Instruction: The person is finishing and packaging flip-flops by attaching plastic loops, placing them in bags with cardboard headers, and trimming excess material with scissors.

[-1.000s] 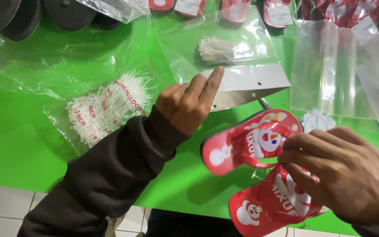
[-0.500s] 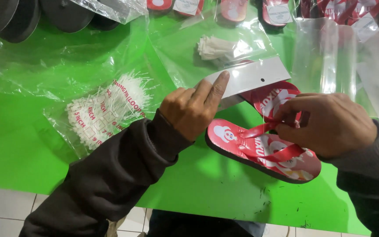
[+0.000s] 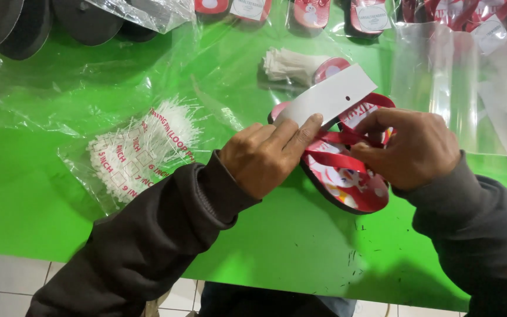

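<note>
**Desk:** Where does the work stand?

**Operator:** From my seat, mid-frame: I see a pair of red flip-flops (image 3: 347, 176) stacked sole to sole on the green desk (image 3: 300, 246), right of centre. The left hand (image 3: 265, 155) presses a blank white card (image 3: 327, 97) against them, fingers (image 3: 300, 130) flat on its lower end. The right hand (image 3: 409, 147) has its fingers closed, pinching the red straps. I judge the card placed but not yet fastened; along the top edge lie bagged pairs (image 3: 309, 12) that look finished.

**Desk:** And the materials?

**Operator:** The sandals look like soft foam with glossy cartoon prints and smooth straps. The card is stiff, rectangular, with one small punched hole. At left, a crinkled clear bag of white plastic loop pins (image 3: 139, 152); at upper right, a stack of clear sleeves (image 3: 459, 88).
</note>
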